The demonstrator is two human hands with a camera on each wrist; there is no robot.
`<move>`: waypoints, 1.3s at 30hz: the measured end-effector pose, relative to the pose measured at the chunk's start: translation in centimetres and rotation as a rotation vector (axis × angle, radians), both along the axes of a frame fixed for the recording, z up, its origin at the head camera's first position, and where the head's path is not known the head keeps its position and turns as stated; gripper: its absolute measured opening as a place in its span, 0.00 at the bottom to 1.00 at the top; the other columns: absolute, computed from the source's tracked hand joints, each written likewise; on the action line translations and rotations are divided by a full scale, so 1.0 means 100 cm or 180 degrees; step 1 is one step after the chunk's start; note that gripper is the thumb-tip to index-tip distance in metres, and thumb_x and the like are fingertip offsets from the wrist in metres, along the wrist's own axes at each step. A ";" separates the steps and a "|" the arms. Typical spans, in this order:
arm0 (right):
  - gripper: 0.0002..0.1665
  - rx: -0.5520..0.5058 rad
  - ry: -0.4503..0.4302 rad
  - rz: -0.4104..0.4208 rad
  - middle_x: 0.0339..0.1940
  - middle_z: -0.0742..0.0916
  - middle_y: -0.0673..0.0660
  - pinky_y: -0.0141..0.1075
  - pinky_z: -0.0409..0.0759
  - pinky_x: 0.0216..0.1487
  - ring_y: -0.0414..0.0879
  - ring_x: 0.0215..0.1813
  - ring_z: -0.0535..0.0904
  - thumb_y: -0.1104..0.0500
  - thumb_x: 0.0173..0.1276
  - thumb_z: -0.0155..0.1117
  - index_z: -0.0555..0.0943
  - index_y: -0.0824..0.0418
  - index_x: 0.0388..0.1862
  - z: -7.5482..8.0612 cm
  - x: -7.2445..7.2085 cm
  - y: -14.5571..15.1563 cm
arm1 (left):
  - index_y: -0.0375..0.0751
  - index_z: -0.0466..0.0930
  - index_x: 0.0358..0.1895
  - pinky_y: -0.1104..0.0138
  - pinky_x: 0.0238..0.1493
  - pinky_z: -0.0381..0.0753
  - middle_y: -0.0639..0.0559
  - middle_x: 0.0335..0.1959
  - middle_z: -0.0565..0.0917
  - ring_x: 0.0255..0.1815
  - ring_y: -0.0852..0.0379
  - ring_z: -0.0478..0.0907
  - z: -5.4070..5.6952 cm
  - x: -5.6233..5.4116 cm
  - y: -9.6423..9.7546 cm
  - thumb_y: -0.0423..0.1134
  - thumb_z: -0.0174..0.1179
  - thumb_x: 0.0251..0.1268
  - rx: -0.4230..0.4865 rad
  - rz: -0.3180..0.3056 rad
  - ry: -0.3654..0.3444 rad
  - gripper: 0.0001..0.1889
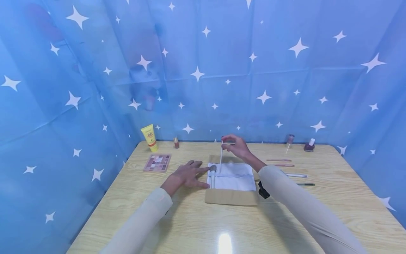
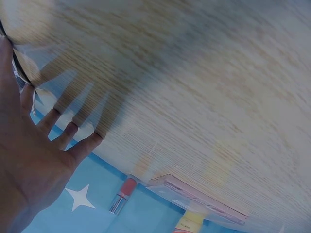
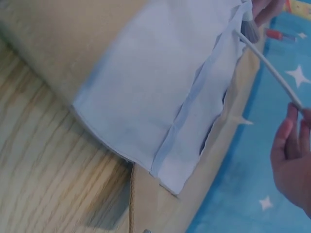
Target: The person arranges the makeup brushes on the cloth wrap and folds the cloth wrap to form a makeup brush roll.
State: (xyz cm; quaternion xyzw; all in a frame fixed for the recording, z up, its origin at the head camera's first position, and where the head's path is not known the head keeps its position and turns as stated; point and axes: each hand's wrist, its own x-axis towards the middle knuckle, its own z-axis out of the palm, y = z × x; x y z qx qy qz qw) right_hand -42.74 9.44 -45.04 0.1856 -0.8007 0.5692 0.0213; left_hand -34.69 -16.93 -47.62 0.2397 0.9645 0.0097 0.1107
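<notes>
A tan roll-up brush pouch (image 1: 231, 197) with a white lining (image 1: 239, 182) lies spread on the table. My right hand (image 1: 236, 146) pinches a slim white makeup brush (image 1: 221, 158) near its top, holding it almost upright over the pouch. In the right wrist view, the lower end of that brush (image 3: 272, 73) meets the lining's pocket edge; how deep it goes I cannot tell. A fluffy makeup brush (image 1: 213, 176) lies at the pouch's left side. Next to it my left hand (image 1: 189, 174) spreads its fingers at the pouch's left edge, gripping nothing.
Several slim brushes, among them a pink one (image 1: 280, 165) and a white one (image 1: 296, 175), lie right of the pouch. An eyeshadow palette (image 1: 157, 163), yellow tube (image 1: 149, 137) and small lip colour tube (image 1: 176, 142) are at left. A dark nail polish bottle (image 1: 309, 145) stands back right.
</notes>
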 end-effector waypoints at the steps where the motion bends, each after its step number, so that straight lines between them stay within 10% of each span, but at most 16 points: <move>1: 0.18 0.0002 0.0013 0.0013 0.58 0.85 0.72 0.44 0.89 0.46 0.63 0.50 0.88 0.67 0.72 0.69 0.82 0.69 0.60 -0.001 0.000 0.000 | 0.75 0.57 0.81 0.37 0.75 0.61 0.51 0.85 0.55 0.85 0.42 0.49 0.000 0.000 0.000 0.83 0.50 0.61 -0.0016 -0.0005 0.0003 0.45; 9: 0.17 0.0082 -0.0092 0.0192 0.57 0.85 0.71 0.57 0.86 0.54 0.64 0.54 0.85 0.69 0.73 0.67 0.82 0.70 0.58 -0.007 0.005 -0.002 | 0.75 0.57 0.81 0.38 0.75 0.62 0.51 0.85 0.55 0.85 0.42 0.50 0.000 -0.001 0.001 0.83 0.50 0.60 -0.0045 0.0006 -0.0013 0.46; 39: 0.20 0.0569 -0.0042 0.0379 0.50 0.89 0.67 0.43 0.90 0.44 0.57 0.45 0.90 0.66 0.71 0.70 0.81 0.72 0.59 -0.029 0.028 0.008 | 0.74 0.57 0.82 0.39 0.76 0.62 0.50 0.85 0.56 0.84 0.40 0.51 0.002 0.003 0.002 0.82 0.52 0.60 0.0008 0.0015 -0.0005 0.46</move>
